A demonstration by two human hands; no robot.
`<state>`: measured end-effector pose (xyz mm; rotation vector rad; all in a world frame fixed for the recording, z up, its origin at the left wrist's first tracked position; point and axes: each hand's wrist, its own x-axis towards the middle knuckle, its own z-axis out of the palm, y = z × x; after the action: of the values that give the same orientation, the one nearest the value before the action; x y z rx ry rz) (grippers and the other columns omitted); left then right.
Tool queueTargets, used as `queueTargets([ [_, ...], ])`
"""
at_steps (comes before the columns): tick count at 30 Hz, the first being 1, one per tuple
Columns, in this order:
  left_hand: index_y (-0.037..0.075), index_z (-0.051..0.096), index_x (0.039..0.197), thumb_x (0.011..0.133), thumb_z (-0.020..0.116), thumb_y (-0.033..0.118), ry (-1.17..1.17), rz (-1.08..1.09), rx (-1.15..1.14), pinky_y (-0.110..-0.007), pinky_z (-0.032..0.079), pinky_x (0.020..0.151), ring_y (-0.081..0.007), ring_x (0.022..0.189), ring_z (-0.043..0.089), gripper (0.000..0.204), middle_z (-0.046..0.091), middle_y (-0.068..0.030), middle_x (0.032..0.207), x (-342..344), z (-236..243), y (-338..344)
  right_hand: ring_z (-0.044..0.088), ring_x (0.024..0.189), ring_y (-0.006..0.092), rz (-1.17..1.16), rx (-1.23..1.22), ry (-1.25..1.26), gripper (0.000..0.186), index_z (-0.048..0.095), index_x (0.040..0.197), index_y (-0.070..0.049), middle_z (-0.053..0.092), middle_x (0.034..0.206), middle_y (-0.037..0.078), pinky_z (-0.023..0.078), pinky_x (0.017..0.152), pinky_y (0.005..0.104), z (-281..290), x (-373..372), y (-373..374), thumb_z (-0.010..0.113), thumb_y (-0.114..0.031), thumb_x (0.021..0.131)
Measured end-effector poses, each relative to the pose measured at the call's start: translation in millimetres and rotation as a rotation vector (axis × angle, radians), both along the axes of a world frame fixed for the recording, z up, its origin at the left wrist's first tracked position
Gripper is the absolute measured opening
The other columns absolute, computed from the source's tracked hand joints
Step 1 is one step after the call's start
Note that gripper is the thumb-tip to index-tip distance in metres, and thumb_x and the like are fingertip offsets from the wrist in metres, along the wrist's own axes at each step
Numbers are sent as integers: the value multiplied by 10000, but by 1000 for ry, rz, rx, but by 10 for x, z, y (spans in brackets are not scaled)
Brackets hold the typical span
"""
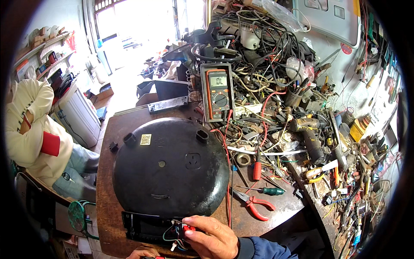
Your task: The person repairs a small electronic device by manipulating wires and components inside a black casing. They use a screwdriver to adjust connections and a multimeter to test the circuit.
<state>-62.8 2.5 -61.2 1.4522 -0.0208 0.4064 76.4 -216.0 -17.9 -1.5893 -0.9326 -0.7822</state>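
At the bottom, my right hand (211, 237) pinches a small red part (188, 228) between thumb and forefinger; its exact kind is hidden. Thin coloured wires (169, 233) with white plugs run beside those fingertips. They lie over a black control panel (146, 226) at the near edge of a large round black appliance base (172, 172), underside up. My left hand (142, 252) shows only in part at the lower edge, fingers curled near a red and black piece. Beyond the base stands a multimeter (220, 93) in a grey holder, its screen on. Red and black leads run from it toward me.
Red-handled pliers (255, 205), a green screwdriver (269, 191) and a red-handled tool (257, 170) lie right of the base. Tangled cables and parts heap up beyond. A metal strip (168, 104) lies at the far table edge. A person in a cream top (39, 129) sits left.
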Motion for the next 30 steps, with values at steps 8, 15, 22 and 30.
queueTargets([
  [8, -61, 666, 1103, 925, 707, 291, -22, -2, 21, -371, 534, 769, -282, 868, 635, 397, 670, -139, 981, 15, -2, 1, 718, 945, 408, 42, 36, 0, 388, 646, 1182, 72, 677, 1129, 283, 599, 791, 435, 34, 10, -1, 763, 108, 814],
  [15, -59, 670, 1118, 936, 683, 234, -42, -20, 34, -362, 513, 732, -252, 837, 622, 345, 672, -130, 964, 44, 22, -6, 702, 884, 404, 99, 63, -17, 335, 634, 1127, 93, 659, 1070, 276, 588, 751, 441, 40, 30, -13, 751, 68, 814],
  [22, -57, 669, 1151, 938, 653, 136, -46, -56, 36, -356, 502, 721, -238, 811, 603, 288, 675, -132, 975, 46, 28, 19, 698, 853, 403, 95, -37, 20, 332, 631, 1123, 100, 654, 1045, 272, 586, 730, 431, 159, 27, -81, 752, 44, 820],
  [30, -50, 657, 1211, 938, 732, 193, -83, -97, -28, -330, 486, 681, -270, 862, 615, 373, 665, -156, 1040, 20, -49, 62, 739, 903, 388, 11, 121, -4, 478, 612, 1202, 56, 701, 1077, 268, 617, 768, 418, -134, 5, 67, 853, 39, 790],
])
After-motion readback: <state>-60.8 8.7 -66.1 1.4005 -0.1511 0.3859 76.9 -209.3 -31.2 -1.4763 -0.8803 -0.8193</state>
